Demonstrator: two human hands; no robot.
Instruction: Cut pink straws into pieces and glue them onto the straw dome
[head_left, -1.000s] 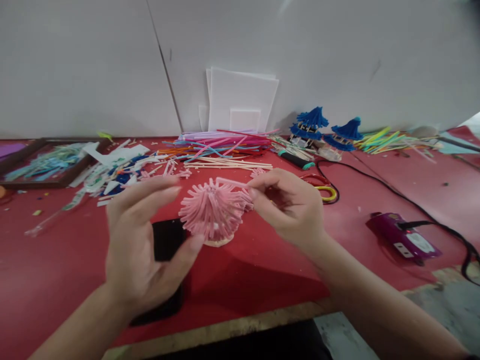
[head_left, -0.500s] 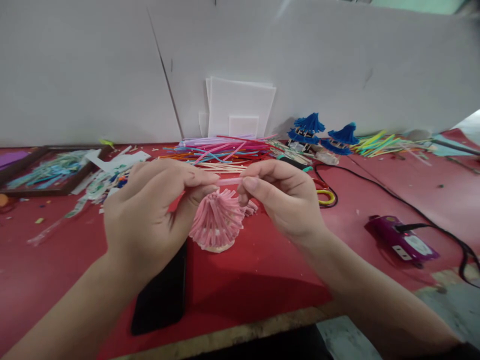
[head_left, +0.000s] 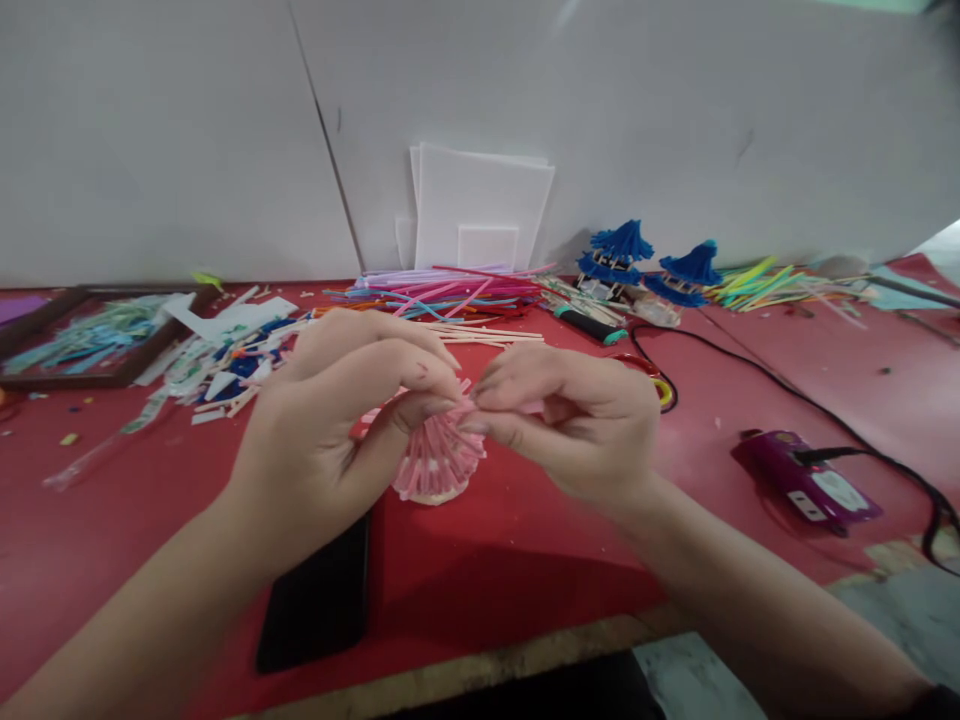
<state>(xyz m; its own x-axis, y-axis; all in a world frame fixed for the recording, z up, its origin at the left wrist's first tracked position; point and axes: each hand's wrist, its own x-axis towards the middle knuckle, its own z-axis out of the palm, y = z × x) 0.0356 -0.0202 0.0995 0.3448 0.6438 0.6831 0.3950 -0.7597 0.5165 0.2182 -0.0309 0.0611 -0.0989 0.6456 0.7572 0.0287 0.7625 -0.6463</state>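
My left hand (head_left: 337, 430) and my right hand (head_left: 581, 420) are both closed in a pinch, their fingertips almost meeting. Between them is a pink pipe cleaner (head_left: 532, 407), mostly covered by the fingers; a bit of it shows inside the right hand's grip. Just below and behind the fingertips stands a pink cone of pipe cleaners (head_left: 439, 468) on a pale round base, its top hidden by my hands. A black phone (head_left: 319, 605) lies flat beneath my left wrist.
Bundles of coloured pipe cleaners (head_left: 450, 290) lie along the wall. Two blue-roofed models (head_left: 619, 243) stand back right, near a black-and-green handle (head_left: 590, 325) and scissors (head_left: 663, 391). A purple power strip (head_left: 817, 485) with a black cable sits right; scraps and a brown frame (head_left: 112, 379) lie left.
My hands have come together, so the pink strip that stretched between them is now mostly hidden. Both fingertips are slightly lower, in front of the cone's top.
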